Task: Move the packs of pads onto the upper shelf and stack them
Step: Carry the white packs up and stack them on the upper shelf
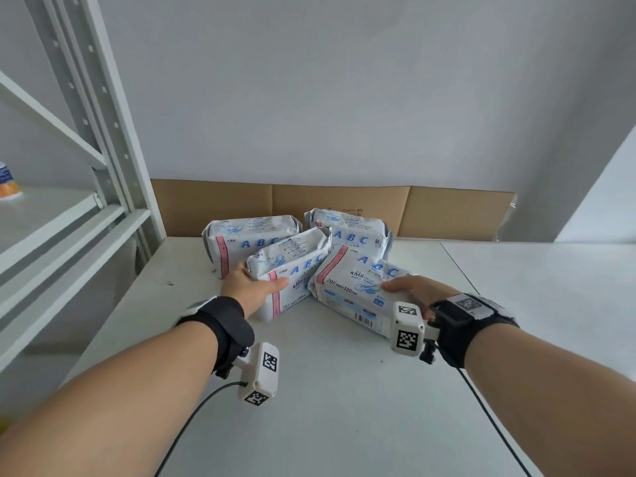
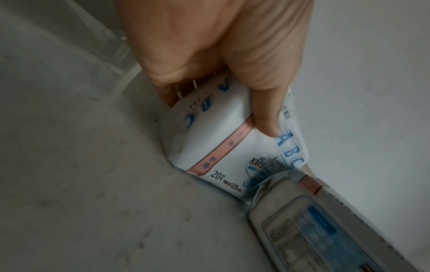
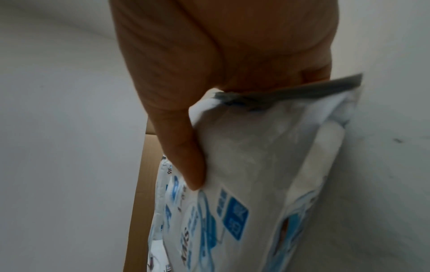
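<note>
Several white-and-blue "ABC" packs of pads lie clustered on the white table [image 1: 309, 390]. My left hand [image 1: 253, 287] grips the near-left pack [image 1: 292, 273] at its left end, thumb on its front face; the left wrist view shows that pack [image 2: 209, 147] between thumb and fingers. My right hand [image 1: 413, 287] grips the near-right pack [image 1: 358, 290] at its right end, and the right wrist view shows the thumb pressed on that pack [image 3: 267, 156]. Two more packs, back-left [image 1: 241, 237] and back-right [image 1: 358, 232], lie behind. The upper shelf [image 1: 44, 215] is at the left.
A metal shelving upright [image 1: 103, 115] stands left of the packs. Flat brown cardboard [image 1: 344, 204] leans against the back wall. An orange-and-blue item [image 1: 8, 184] sits on the shelf at far left. Cables trail from both wrist cameras across the table.
</note>
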`<state>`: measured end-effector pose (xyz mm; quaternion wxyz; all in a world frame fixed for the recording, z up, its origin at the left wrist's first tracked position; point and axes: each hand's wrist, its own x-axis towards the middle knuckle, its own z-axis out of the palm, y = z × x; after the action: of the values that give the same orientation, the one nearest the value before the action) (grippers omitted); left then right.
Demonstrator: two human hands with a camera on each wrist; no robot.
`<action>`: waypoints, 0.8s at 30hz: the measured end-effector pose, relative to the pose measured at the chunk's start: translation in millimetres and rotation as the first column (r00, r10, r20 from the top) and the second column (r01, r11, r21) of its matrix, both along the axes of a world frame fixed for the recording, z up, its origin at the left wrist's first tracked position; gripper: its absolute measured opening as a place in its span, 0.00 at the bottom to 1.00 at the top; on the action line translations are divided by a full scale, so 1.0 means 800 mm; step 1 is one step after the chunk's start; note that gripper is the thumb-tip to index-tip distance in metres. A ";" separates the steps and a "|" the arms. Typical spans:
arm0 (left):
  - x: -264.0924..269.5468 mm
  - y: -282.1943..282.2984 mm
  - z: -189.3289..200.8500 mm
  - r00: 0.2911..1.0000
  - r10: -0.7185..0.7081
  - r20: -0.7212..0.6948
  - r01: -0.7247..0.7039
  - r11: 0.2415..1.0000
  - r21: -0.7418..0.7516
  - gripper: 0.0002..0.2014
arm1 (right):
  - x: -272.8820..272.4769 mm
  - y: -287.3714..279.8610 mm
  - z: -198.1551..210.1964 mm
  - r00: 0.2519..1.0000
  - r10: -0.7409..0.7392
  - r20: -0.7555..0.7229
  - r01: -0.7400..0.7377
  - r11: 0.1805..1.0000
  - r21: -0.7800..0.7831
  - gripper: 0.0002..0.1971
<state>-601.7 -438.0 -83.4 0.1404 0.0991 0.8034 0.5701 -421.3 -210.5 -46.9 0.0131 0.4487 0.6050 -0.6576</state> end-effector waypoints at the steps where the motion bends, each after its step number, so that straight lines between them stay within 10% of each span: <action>1: 0.001 -0.001 -0.001 1.000 0.001 0.003 -0.001 1.000 0.025 0.29 | 0.002 -0.006 -0.001 1.000 -0.013 -0.017 0.013 1.000 0.003 0.19; 16: 0.077 0.013 0.008 0.984 -0.064 0.169 0.023 0.971 0.239 0.17 | 0.126 -0.056 -0.016 0.948 -0.253 -0.194 0.248 0.967 -0.053 0.25; 24: 0.169 0.030 0.036 0.955 -0.202 0.219 0.154 0.964 0.218 0.28 | 0.247 -0.049 0.002 0.903 -0.343 -0.260 0.335 0.939 -0.075 0.26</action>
<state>-466.5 -414.1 -54.2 0.2767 0.1154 0.7074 0.6401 -223.8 -249.9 -45.3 -0.1772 0.4534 0.5043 -0.7133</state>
